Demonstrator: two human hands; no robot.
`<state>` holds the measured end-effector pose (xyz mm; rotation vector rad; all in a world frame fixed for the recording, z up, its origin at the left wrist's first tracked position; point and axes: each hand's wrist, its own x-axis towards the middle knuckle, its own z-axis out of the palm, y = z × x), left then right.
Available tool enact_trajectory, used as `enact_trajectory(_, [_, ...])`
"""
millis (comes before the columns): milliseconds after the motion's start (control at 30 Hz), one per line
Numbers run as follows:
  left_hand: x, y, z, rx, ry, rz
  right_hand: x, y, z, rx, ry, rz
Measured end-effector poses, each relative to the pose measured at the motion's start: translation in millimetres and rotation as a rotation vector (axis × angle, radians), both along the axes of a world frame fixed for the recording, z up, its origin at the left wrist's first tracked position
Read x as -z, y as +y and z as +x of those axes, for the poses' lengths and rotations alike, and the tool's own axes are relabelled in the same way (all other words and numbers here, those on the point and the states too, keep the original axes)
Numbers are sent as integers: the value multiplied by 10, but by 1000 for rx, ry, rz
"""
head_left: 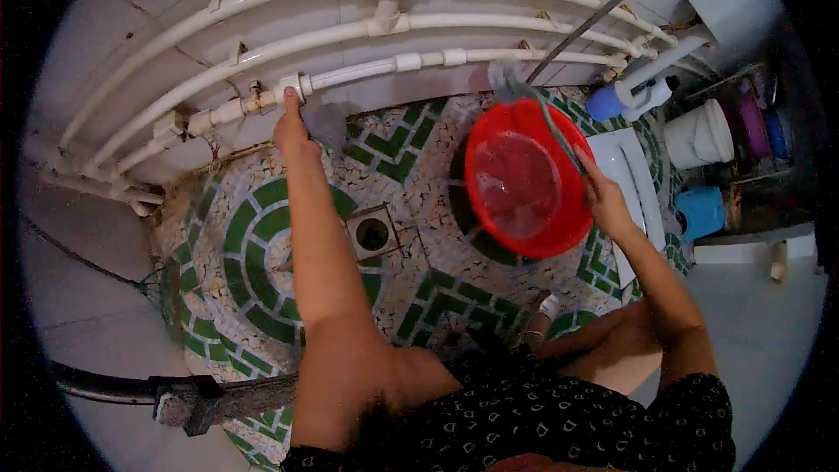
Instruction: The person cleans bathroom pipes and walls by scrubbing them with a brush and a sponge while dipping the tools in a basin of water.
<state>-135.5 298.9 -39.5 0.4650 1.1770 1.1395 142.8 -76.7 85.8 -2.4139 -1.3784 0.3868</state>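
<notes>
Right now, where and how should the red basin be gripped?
Probably by opposite sides of the rim, hands coming from left and right, thumbs over and fingers under. The red basin is round and wide and seems to hold sudsy water, so a one-sided lift could tip it. The right hand is already by the right rim, with the green hose.

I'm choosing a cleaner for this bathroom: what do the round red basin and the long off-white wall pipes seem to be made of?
The round red basin looks like glossy moulded plastic: even colour, shiny rim. The long off-white wall pipes look like smooth rigid plastic, given their bulky sleeve joints, though painted metal remains possible.
</notes>
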Motion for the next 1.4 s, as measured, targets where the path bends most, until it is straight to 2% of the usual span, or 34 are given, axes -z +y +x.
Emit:
enact_trajectory(167, [245, 113, -17, 34, -8, 44, 297, 953, -24, -198, -337, -138])
enact_trajectory(267, [152, 33, 30, -14, -131, 96, -2, 783, -9, -279, -388, -159])
enact_trajectory(367, [170, 49, 56, -46, -58, 6, -81, 693, 41, -204, -473, -424])
enact_trajectory(467, [207, 78, 108, -42, -140, 47, 107, 954, -78, -417, -477, -322])
enact_trajectory(533, [119, 65, 63, -24, -61, 41, 69, 1168, -350, -543, -489, -266])
enact_trajectory(633, [-58, -38, 44, -21, 46, 29, -23, 997, -408, -531, -444, -194])
enact_trajectory(733, [141, -7, 102, -62, -17, 113, 2, 619, 30, -253, -314, -107])
enact_trajectory(767, [252, 52, 145, -83, -66, 162, 20, 659, 86, -230, -360, -193])
enact_trajectory(800, [271, 71, 154, -54, 46, 118, -14, 754, 107, -202, -405, -279])
enact_trajectory(833, [260, 72, 182, -86, -20, 104, -34, 857, 131, -170, -445, -364])
enact_trajectory(867, [232, 70, 232, -117, -86, 94, 173, 981, 187, -381, -483, -157])
enact_trajectory(933, [165, 2, 293, -151, -143, 76, 174, 1453, -106, -558, -566, -125])
enact_trajectory(1000, [97, -47, 261, -165, -117, 61, 136, 1672, -242, -629, -639, 70])
enact_trajectory(1067, [251, 57, 187, -83, -183, 76, 175, 1629, -90, -636, -586, 15])
enact_trajectory(1100, [321, 97, 137, -49, -222, 81, 163, 1467, 65, -627, -551, 96])
enact_trajectory(1167, [196, 22, 92, -37, -275, 46, 154, 1000, 398, -494, -536, -23])
enact_trajectory(1200, [231, 17, 97, -66, -293, 52, 169, 858, 518, -369, -552, -215])
enact_trajectory(1233, [301, 12, 117, -90, -309, 58, 184, 870, 508, -441, -566, -235])
enact_trajectory(1300, [544, -61, 203, -109, -599, 82, 242, 864, 491, -565, -584, -279])
enact_trajectory(1333, [618, -127, 262, -106, -742, 92, 559, 995, 531, -632, -641, -398])
enact_trajectory(1400, [290, -394, 354, -55, -847, 9, 651, 1342, 57, -806, -638, -341])
